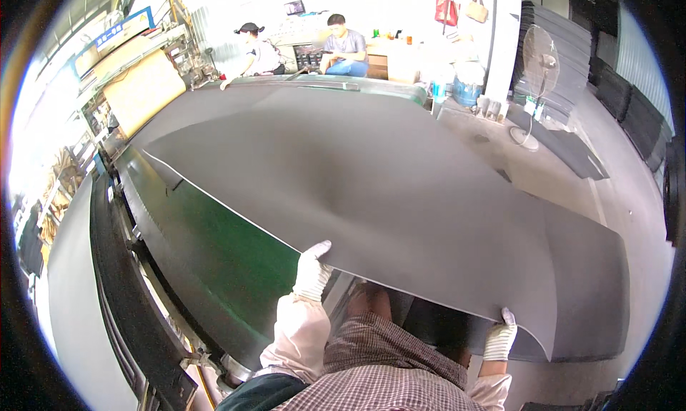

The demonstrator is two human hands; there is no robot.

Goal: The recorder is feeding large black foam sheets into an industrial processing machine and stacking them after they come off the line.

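A large, flexible dark grey sheet (343,175) with a thin pale edge spreads across most of the view. My left hand (313,274), in a white knitted glove, grips its near edge around the middle, thumb on top and fingers hidden underneath. Further right, my gloved right hand (501,337) pinches the same edge close to the near right corner, which hangs down. Under the sheet, a dark green work surface (236,247) shows on the left. Near my right hand, another dark grey sheet (589,289) lies lower, partly covered.
A machine with a blue sign (114,32) stands far left, beside a long rail (136,325). Beyond the table are a person in a dark cap (261,54) and a seated person (346,50). A fan (541,64) and stacked dark sheets (561,32) are at right.
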